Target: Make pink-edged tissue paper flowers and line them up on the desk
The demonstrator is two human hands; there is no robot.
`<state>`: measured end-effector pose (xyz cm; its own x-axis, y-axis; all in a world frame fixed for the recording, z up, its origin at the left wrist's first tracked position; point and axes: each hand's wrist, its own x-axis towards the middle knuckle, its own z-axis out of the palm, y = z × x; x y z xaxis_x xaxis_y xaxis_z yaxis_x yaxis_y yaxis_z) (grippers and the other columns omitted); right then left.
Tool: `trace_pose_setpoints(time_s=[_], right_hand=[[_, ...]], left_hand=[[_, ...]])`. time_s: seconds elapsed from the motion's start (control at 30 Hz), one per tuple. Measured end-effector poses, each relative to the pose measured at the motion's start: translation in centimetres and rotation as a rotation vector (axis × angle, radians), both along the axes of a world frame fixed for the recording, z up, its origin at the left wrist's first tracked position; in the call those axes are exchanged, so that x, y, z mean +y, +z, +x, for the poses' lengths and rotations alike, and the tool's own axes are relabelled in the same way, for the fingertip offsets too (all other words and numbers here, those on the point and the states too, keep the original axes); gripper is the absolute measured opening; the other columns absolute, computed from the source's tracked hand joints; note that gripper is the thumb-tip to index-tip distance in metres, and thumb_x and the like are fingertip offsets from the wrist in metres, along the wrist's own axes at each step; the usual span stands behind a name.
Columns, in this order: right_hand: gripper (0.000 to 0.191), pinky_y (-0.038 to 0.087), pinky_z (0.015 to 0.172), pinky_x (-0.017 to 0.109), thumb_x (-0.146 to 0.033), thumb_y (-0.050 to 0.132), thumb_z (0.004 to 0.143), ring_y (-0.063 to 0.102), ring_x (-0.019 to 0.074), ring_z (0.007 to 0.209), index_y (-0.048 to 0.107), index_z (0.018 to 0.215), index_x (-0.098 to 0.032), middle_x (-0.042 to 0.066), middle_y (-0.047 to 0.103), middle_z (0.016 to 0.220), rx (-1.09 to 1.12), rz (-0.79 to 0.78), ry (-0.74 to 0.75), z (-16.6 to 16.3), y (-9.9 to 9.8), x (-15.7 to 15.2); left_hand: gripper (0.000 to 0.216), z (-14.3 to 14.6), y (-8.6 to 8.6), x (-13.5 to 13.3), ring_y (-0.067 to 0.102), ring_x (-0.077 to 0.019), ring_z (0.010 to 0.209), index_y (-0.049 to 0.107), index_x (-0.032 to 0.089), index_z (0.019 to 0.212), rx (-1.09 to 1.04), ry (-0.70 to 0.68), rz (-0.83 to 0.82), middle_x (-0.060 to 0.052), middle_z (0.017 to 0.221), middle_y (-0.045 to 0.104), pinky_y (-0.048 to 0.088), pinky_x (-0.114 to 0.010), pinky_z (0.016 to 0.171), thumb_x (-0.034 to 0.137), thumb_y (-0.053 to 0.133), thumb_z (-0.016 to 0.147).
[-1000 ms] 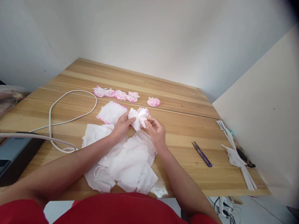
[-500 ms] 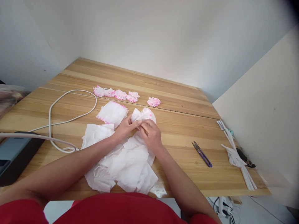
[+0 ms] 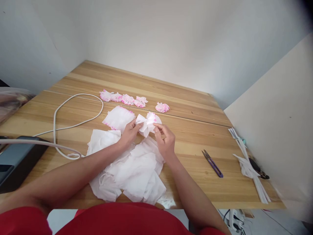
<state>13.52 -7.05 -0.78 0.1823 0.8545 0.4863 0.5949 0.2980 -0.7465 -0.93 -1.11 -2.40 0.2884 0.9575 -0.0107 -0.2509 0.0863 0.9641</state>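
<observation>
Both hands hold a small folded tissue flower [image 3: 147, 123], white with pink-tinted edges, just above the wooden table [image 3: 190, 130]. My left hand [image 3: 129, 133] pinches its left side with thumb and fingers. My right hand [image 3: 165, 140] pinches its right side, fingers curled. Under my wrists lies a heap of white tissue sheets [image 3: 132, 169]. A pink-edged tissue stack [image 3: 118, 118] lies just left of the flower.
Several finished pink flowers [image 3: 127, 99] sit in a row farther back, with one more [image 3: 162, 107] to their right. Purple thread snips [image 3: 212, 163] lie to the right. White strips [image 3: 249, 163] rest by the right wall. A white cable [image 3: 73, 124] loops at left beside a dark device [image 3: 17, 160].
The flower was pressed down between both hands half a second ago; now it is lifted and spread again, with my right hand shifted slightly right.
</observation>
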Motion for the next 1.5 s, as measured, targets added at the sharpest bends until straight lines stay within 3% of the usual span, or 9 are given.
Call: trace_pose_setpoints(time_s=[0.17, 0.27, 0.47, 0.63, 0.83, 1.03, 1.13, 1.27, 1.5], right_hand=[[0.025, 0.046, 0.060, 0.025, -0.043, 0.050, 0.091, 0.058, 0.0139, 0.071, 0.060, 0.094, -0.020, 0.001, 0.062, 0.079, 0.338, -0.108, -0.058, 0.2, 0.4, 0.2], [0.031, 0.047, 0.061, 0.025, -0.046, 0.052, 0.089, 0.059, 0.0153, 0.077, 0.059, 0.105, -0.020, 0.004, 0.063, 0.088, 0.363, -0.121, -0.060, 0.2, 0.1, 0.5], [0.057, 0.049, 0.064, 0.027, -0.039, 0.062, 0.080, 0.059, 0.0174, 0.087, 0.049, 0.132, -0.020, 0.010, 0.062, 0.113, 0.214, -0.158, -0.138, 0.2, -0.3, 1.0], [0.046, 0.049, 0.079, 0.033, -0.034, 0.061, 0.083, 0.056, 0.0206, 0.105, 0.052, 0.126, -0.022, 0.010, 0.059, 0.123, 0.042, -0.027, -0.220, 0.3, -0.1, 0.8], [0.021, 0.046, 0.087, 0.038, -0.030, 0.059, 0.086, 0.060, 0.0214, 0.099, 0.058, 0.105, -0.022, 0.007, 0.067, 0.104, -0.117, 0.078, -0.184, 0.4, -0.3, 0.6], [0.015, 0.041, 0.090, 0.041, -0.026, 0.054, 0.089, 0.059, 0.0229, 0.100, 0.060, 0.103, -0.023, 0.008, 0.067, 0.103, -0.276, 0.217, -0.202, 0.7, 0.5, 0.3], [0.016, 0.039, 0.081, 0.037, -0.030, 0.055, 0.090, 0.060, 0.0203, 0.081, 0.063, 0.102, -0.023, 0.004, 0.069, 0.086, -0.399, 0.150, -0.107, 0.2, 0.6, -0.1], [0.028, 0.036, 0.079, 0.036, -0.038, 0.061, 0.087, 0.061, 0.0218, 0.088, 0.064, 0.109, -0.022, 0.006, 0.071, 0.097, -0.515, 0.050, -0.024, -0.5, 0.0, -0.1], [0.022, 0.038, 0.082, 0.034, -0.024, 0.047, 0.095, 0.062, 0.0189, 0.092, 0.068, 0.101, -0.025, 0.003, 0.072, 0.095, -0.390, 0.014, -0.008, -0.3, -0.9, 0.3]], left_hand=[[0.023, -0.1, 0.1, 0.0, 0.049, -0.0132, 0.070, 0.058, 0.017, 0.078, 0.059, -0.002, 0.073, 0.001, 0.072, 0.056, 0.037, -0.024, 0.065, 0.039, 0.059, 0.084], [0.024, -0.1, 0.4, -0.1, 0.050, -0.0136, 0.072, 0.058, 0.016, 0.080, 0.065, -0.022, 0.100, 0.001, 0.074, 0.056, 0.038, -0.024, 0.067, 0.040, 0.060, 0.084], [0.028, 0.0, 0.7, -0.4, 0.049, -0.0141, 0.068, 0.056, 0.016, 0.079, 0.043, -0.061, 0.045, 0.001, 0.072, 0.054, 0.038, -0.025, 0.064, 0.043, 0.066, 0.078], [0.028, -0.1, 0.5, -0.3, 0.049, -0.0144, 0.070, 0.058, 0.016, 0.080, 0.068, -0.042, 0.085, 0.000, 0.073, 0.054, 0.038, -0.025, 0.065, 0.044, 0.060, 0.082], [0.028, -0.2, 0.5, -0.3, 0.049, -0.0146, 0.071, 0.058, 0.016, 0.080, 0.066, -0.038, 0.119, 0.001, 0.074, 0.054, 0.038, -0.024, 0.067, 0.044, 0.059, 0.084], [0.027, -0.2, 0.2, -0.1, 0.047, -0.0147, 0.072, 0.058, 0.017, 0.080, 0.090, -0.030, 0.142, 0.001, 0.074, 0.053, 0.036, -0.024, 0.067, 0.044, 0.057, 0.085], [0.027, -0.3, 0.1, -0.1, 0.047, -0.0143, 0.071, 0.057, 0.017, 0.080, 0.100, -0.037, 0.161, 0.001, 0.074, 0.051, 0.036, -0.024, 0.066, 0.043, 0.056, 0.087], [0.028, -0.3, 0.2, -0.4, 0.047, -0.0136, 0.072, 0.056, 0.018, 0.080, 0.085, -0.046, 0.194, 0.001, 0.075, 0.052, 0.038, -0.024, 0.068, 0.043, 0.051, 0.091], [0.032, 0.0, -0.1, -0.3, 0.044, -0.0131, 0.068, 0.054, 0.018, 0.075, 0.106, -0.034, 0.174, 0.002, 0.070, 0.049, 0.036, -0.024, 0.065, 0.048, 0.056, 0.086]])
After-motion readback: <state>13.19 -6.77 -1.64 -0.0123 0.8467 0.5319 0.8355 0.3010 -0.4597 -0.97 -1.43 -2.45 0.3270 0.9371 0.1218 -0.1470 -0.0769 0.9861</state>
